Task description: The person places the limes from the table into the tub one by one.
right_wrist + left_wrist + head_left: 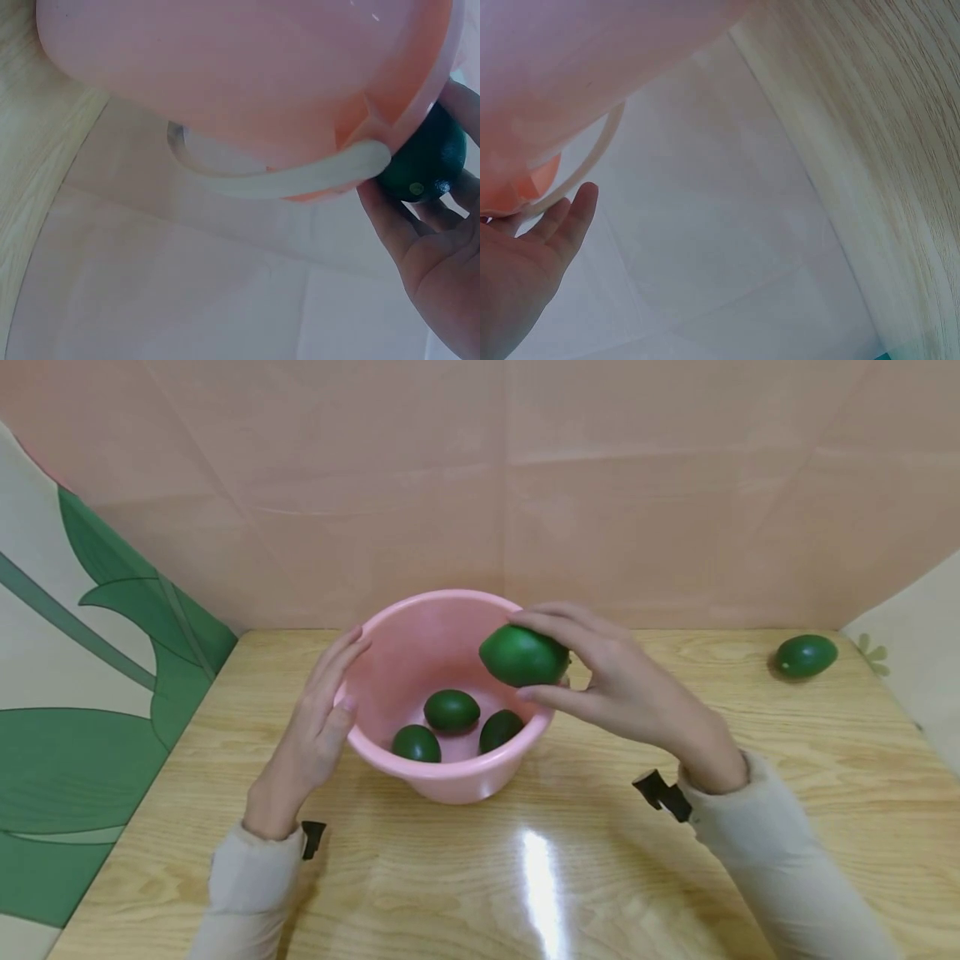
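My right hand [611,672] holds a glossy green oval fruit [525,656] with a pointed end, thumb below it and fingers above. It is over the right side of a pink bucket [450,602], overlapping the rim in the head view. Inside, several darker-looking green fruits like it, one of them in the middle [452,711], lie on the bottom. Against the bucket's left rim rests my left hand [311,731], its fingers fairly straight. The right wrist view shows the held fruit [427,157] close beside the rim and the bucket's pale handle [300,176].
Another green fruit [806,656] lies at the far right of the wooden table [420,877]. Behind the table rises a pinkish wall covering [637,527]. A panel with green leaf pictures [67,768] stands on the left.
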`<state>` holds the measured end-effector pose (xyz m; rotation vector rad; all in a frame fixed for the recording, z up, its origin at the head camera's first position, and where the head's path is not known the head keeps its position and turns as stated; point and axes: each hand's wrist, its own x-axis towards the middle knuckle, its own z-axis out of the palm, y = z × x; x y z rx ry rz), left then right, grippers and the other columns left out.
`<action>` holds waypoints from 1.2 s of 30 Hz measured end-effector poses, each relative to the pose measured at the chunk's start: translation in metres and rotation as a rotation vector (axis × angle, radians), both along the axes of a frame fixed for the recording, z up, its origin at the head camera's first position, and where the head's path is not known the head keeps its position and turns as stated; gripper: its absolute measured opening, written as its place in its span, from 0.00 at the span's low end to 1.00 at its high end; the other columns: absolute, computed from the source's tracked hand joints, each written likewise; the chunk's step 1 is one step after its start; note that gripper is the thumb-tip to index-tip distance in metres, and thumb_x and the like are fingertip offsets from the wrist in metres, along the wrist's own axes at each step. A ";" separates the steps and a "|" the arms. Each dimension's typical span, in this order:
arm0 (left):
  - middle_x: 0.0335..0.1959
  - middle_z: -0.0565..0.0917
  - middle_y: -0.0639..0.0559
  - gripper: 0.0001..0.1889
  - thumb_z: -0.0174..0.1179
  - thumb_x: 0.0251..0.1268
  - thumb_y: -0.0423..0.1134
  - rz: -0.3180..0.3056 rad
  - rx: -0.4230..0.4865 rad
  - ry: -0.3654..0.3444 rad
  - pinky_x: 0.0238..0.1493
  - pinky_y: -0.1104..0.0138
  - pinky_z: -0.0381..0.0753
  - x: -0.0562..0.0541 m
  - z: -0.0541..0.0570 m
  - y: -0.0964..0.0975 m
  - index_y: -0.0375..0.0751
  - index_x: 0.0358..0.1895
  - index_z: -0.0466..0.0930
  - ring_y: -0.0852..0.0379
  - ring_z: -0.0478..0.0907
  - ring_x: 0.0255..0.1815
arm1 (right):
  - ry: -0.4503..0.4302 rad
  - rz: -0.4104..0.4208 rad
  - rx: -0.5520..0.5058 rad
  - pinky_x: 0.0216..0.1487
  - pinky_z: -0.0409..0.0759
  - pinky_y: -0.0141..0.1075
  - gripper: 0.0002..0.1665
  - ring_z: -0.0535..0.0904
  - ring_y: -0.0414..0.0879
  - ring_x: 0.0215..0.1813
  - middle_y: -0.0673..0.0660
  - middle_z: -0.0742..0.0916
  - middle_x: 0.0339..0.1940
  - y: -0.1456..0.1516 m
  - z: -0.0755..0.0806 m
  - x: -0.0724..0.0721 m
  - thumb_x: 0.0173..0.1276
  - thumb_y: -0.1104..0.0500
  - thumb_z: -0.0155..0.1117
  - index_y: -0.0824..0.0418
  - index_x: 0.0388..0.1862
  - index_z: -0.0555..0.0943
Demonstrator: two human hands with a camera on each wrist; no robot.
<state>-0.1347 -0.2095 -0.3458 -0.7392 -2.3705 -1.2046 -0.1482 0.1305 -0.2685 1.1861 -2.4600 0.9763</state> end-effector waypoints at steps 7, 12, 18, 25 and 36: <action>0.79 0.57 0.43 0.31 0.39 0.67 0.40 -0.003 0.001 0.000 0.75 0.36 0.54 0.000 0.000 0.001 0.42 0.75 0.62 0.44 0.52 0.80 | -0.055 0.026 0.031 0.56 0.79 0.41 0.40 0.76 0.45 0.59 0.54 0.77 0.67 -0.006 -0.002 -0.001 0.59 0.56 0.75 0.54 0.70 0.72; 0.79 0.57 0.43 0.31 0.39 0.67 0.40 -0.003 0.001 -0.001 0.75 0.36 0.54 0.000 0.000 0.001 0.42 0.75 0.62 0.44 0.52 0.80 | -0.101 0.046 0.048 0.50 0.82 0.38 0.38 0.77 0.43 0.55 0.53 0.75 0.68 -0.011 -0.005 -0.003 0.61 0.54 0.74 0.53 0.70 0.72; 0.79 0.57 0.43 0.31 0.39 0.68 0.40 -0.007 0.001 0.001 0.75 0.37 0.54 0.000 0.000 0.001 0.42 0.76 0.61 0.45 0.52 0.80 | -0.101 0.103 0.017 0.49 0.82 0.35 0.36 0.78 0.41 0.54 0.51 0.77 0.66 -0.016 -0.007 -0.006 0.60 0.57 0.74 0.54 0.67 0.74; 0.80 0.56 0.47 0.31 0.39 0.69 0.41 -0.001 -0.004 0.000 0.75 0.36 0.54 0.000 0.001 0.001 0.43 0.76 0.61 0.45 0.52 0.81 | -0.114 0.128 0.043 0.65 0.75 0.41 0.35 0.75 0.42 0.63 0.49 0.78 0.65 -0.025 -0.006 -0.010 0.61 0.55 0.73 0.54 0.68 0.74; 0.79 0.57 0.45 0.31 0.39 0.67 0.39 0.008 -0.004 -0.009 0.76 0.37 0.51 0.000 0.001 0.001 0.44 0.76 0.62 0.45 0.52 0.81 | -0.208 0.127 0.159 0.64 0.76 0.40 0.33 0.74 0.41 0.63 0.50 0.79 0.62 -0.040 -0.001 -0.019 0.61 0.51 0.73 0.54 0.65 0.76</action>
